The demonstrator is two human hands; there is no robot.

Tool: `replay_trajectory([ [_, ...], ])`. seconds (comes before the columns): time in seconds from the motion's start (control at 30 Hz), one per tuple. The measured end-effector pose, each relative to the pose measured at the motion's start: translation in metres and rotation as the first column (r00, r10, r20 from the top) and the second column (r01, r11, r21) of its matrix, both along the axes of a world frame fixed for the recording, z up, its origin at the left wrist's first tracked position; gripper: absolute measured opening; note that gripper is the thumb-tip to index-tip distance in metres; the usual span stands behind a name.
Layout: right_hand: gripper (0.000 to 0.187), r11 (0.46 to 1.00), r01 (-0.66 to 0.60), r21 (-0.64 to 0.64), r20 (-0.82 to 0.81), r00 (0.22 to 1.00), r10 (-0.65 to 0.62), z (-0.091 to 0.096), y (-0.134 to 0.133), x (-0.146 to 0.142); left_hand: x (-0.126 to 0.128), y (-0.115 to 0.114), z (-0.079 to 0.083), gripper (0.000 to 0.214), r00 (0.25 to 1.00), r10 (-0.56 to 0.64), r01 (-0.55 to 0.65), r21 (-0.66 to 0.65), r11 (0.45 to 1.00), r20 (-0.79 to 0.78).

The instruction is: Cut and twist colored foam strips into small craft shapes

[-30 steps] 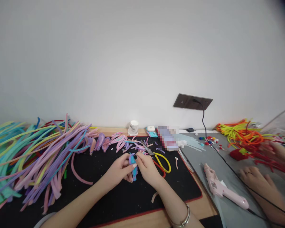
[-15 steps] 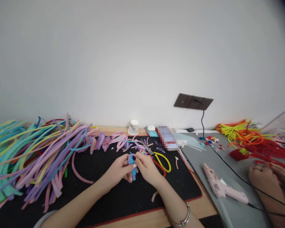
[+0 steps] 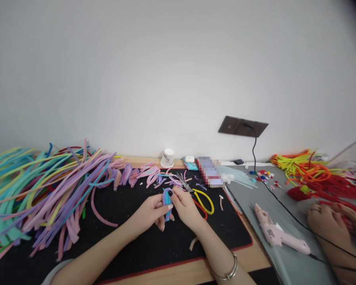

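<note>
Left hand (image 3: 148, 211) and right hand (image 3: 184, 206) both clamped on blue-purple pipe-cleaner bundle (image 3: 167, 200), above black mat (image 3: 130, 249); scissors (image 3: 190, 190) lie near right hand.

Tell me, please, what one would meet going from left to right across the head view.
Pastel strips, left hand, right hand, small scrap, glue gun, co-worker's hand.
</note>
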State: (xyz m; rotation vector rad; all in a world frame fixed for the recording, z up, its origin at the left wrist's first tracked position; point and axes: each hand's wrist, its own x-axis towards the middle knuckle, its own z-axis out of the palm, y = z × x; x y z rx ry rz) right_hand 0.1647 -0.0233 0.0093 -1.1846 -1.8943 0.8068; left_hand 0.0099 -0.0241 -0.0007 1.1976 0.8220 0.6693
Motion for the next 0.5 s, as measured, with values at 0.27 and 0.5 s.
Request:
replay_trajectory([
  [0.27, 0.028, 0.996, -0.094, 0.011, 0.024, 0.995, 0.093, 0.0034, 0.0002, 0.0005, -0.0043, -0.0023, 0.0031, 0.031, 0.994, -0.106, 0.106, 0.045, 0.993, 0.015],
  [0.5, 0.027, 0.998, 0.019, 0.055, -0.06, 0.998, -0.015, 0.0015, 0.0021, 0.0035, -0.005, -0.0029, 0.0022, 0.033, 0.985, -0.159, 0.163, -0.067, 0.984, 0.062],
])
